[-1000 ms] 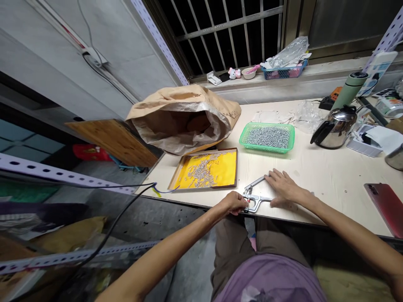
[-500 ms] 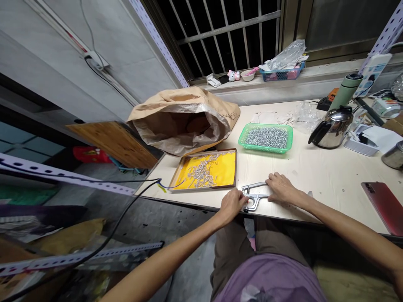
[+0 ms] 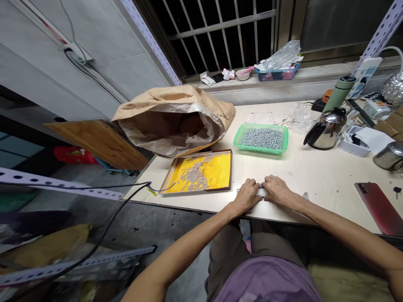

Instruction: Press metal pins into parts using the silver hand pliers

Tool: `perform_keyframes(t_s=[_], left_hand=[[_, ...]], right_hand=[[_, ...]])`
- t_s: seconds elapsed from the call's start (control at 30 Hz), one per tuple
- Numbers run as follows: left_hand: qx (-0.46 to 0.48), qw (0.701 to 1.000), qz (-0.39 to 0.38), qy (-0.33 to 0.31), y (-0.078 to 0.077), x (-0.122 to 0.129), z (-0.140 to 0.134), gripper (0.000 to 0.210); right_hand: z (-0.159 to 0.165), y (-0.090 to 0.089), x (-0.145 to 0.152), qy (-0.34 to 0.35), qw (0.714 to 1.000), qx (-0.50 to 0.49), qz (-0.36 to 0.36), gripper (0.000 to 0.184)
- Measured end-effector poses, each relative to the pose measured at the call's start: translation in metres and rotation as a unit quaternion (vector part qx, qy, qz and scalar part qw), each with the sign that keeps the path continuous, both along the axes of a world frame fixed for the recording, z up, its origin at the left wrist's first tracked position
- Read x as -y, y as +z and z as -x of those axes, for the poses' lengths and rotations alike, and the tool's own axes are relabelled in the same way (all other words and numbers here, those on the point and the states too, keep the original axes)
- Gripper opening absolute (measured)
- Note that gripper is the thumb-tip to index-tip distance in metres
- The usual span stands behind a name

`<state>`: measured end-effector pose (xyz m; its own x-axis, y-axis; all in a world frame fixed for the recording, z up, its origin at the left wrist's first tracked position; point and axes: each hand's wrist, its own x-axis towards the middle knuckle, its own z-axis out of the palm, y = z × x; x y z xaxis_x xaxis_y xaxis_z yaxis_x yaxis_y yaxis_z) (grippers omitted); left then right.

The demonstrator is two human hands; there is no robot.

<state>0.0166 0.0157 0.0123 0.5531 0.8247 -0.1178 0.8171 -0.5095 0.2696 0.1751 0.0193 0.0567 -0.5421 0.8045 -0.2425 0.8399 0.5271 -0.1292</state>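
A silver plier-like tool (image 3: 260, 192) lies at the table's front edge, mostly covered by my hands. My left hand (image 3: 247, 196) is closed over its left part, with the fingers wrapped on top. From the other side, my right hand (image 3: 277, 191) grips the handle end, fingers curled. The two hands nearly touch. To the left of them is a shallow tray (image 3: 231, 170) with a yellow bottom, where small metal pins (image 3: 195, 176) are scattered. Farther back stands a green plastic basket (image 3: 241, 147) filled with small silver metal pieces (image 3: 262, 138).
A large open paper sack (image 3: 208, 98) lies behind the tray. Toward the right are a steel kettle (image 3: 330, 130), a green flask (image 3: 340, 92) and a red phone (image 3: 380, 207). A black cable (image 3: 118, 216) hangs near the table's left corner.
My left hand has shifted from the tool's head onto its handles, covering more of it. The tool's handles look closer together, and my hands are nearer each other. The view has shifted slightly.
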Motion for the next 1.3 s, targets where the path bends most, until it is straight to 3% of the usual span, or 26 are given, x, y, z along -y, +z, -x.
perform_keyframes(t_s=[0.13,0.37,0.53,0.7,0.93,1.0,1.07,1.17,1.3], left_hand=[[0.012,1.0,0.008,0.014,-0.002,-0.001,-0.002,0.015],[0.019,0.999,0.027,0.041,0.0,-0.001,-0.004,0.017],[0.082,0.994,-0.036,0.062,-0.012,0.018,-0.001,0.023],[0.153,0.979,-0.13,0.035,-0.037,0.054,-0.01,0.024],[0.193,0.973,-0.113,0.051,-0.045,0.075,-0.025,0.036],[0.21,0.97,-0.111,0.05,-0.046,0.075,-0.025,0.039],[0.221,0.968,-0.104,0.056,-0.048,0.074,-0.025,0.04],[0.208,0.973,-0.071,0.072,-0.053,0.074,-0.025,0.034],[0.171,0.983,-0.028,0.064,-0.057,0.079,-0.029,0.03]], right_hand=[[0.0,-0.004,-0.006,0.006,1.0,0.001,0.011,0.01],[-0.002,-0.008,-0.009,-0.001,1.0,-0.005,0.016,0.015],[-0.008,-0.005,-0.016,0.034,0.999,-0.01,0.006,0.045],[-0.015,-0.01,-0.028,0.028,0.998,-0.043,0.02,0.019],[0.004,-0.012,-0.043,-0.021,0.996,-0.03,-0.082,0.019],[0.018,-0.011,-0.038,0.009,0.995,-0.034,-0.091,0.018],[0.035,-0.011,-0.03,0.088,0.992,-0.054,-0.076,0.018],[0.058,-0.011,-0.016,0.204,0.975,-0.069,-0.057,0.016],[0.074,-0.01,-0.007,0.3,0.951,-0.048,-0.062,0.012]])
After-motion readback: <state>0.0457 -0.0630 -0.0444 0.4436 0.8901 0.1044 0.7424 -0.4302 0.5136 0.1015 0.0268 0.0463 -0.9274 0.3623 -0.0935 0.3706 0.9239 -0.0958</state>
